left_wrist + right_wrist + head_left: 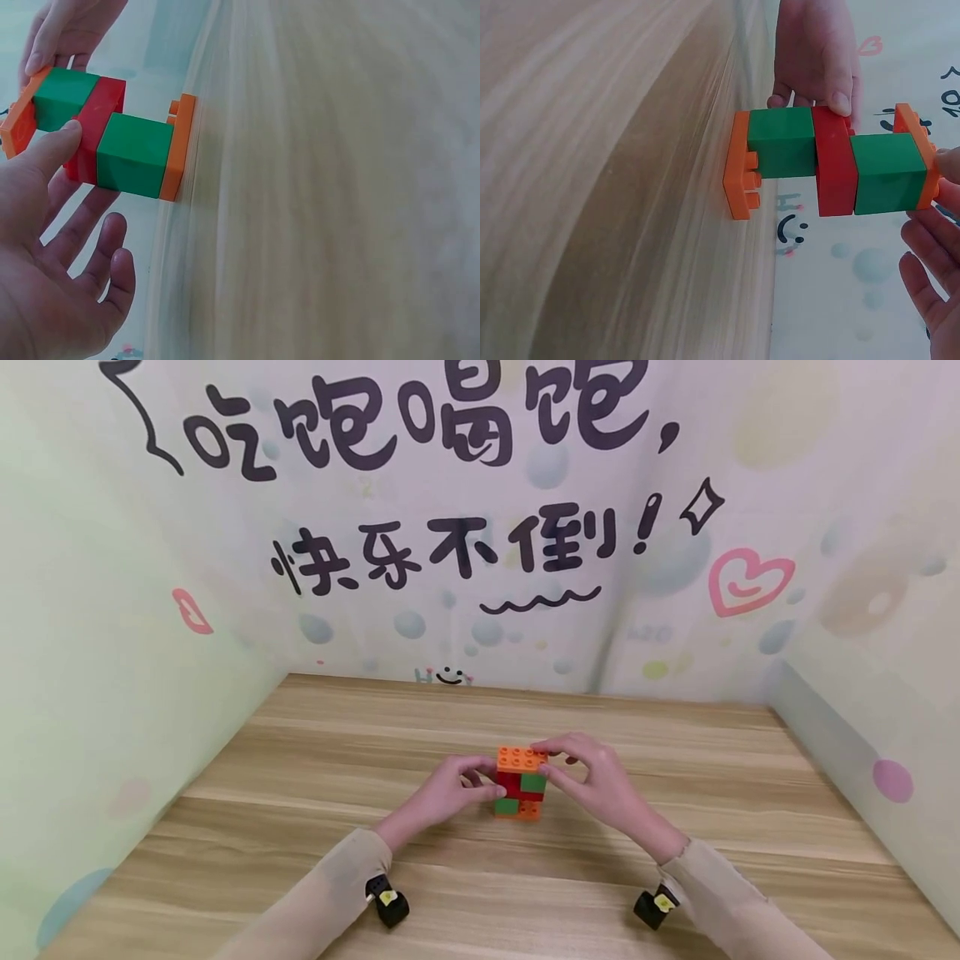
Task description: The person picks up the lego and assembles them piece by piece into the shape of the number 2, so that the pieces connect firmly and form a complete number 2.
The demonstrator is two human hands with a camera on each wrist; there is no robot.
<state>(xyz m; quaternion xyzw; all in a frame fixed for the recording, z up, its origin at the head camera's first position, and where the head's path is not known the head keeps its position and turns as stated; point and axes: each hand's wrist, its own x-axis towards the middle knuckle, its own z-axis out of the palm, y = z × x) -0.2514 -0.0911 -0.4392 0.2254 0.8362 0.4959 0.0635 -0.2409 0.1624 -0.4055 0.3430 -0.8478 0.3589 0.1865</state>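
A stack of toy building bricks stands on the wooden table. At its base lies an orange plate brick [529,811], with a green block [135,154] on one end. Above comes a red brick [835,161], then a second green block [889,172] offset toward the right, topped by another orange plate brick [517,760]. My left hand [450,789] holds the red brick from the left between thumb and fingers. The right hand [606,783] pinches the right end of the top orange plate. Studs show on the uncovered part of the base plate.
The wood-grain table [480,885] reaches back to a white printed wall sheet [405,635] with dark lettering, and side walls flank it. A small black camera is strapped at each wrist, beside the beige sleeves [322,893].
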